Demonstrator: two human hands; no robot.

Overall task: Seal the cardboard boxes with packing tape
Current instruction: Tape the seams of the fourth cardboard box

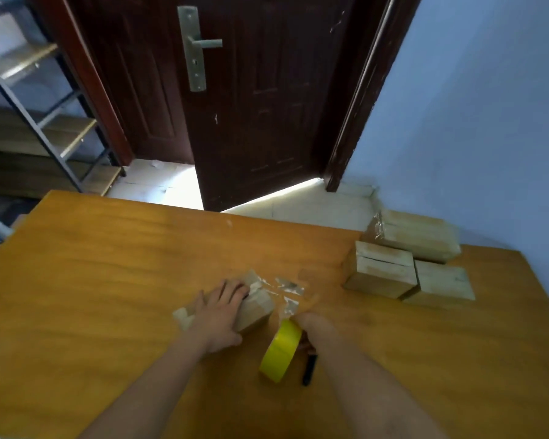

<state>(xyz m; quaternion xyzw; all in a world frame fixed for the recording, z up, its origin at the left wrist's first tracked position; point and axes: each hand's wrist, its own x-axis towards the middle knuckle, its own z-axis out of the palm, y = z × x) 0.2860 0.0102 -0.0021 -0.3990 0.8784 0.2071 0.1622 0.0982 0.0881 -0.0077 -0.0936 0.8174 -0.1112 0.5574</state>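
1. The small cardboard box (251, 307) I was sealing lay near the middle of the table (108, 264), a little toward the near edge. My left hand (217, 315) lay flat on its top with the fingers spread, pinning it down.
2. A clear strip of tape (287, 291) ran from the box's right end across to the yellow tape roll (281, 350), which my right hand (314, 327) held on edge just beside the box. I could not tell how those fingers were curled behind the roll.
3. The strip looked crumpled; I judged it might fold on itself or stick to the table if I let the tension go.
4. If my left hand eased off, pulling the roll could drag or spin the box and skew the seam.
5. A dark pen-like tool (309, 369) lay by my right wrist; my forearm could knock it.
6. Three more boxes (406, 264) sat together at the far right corner, one hanging over the far edge.
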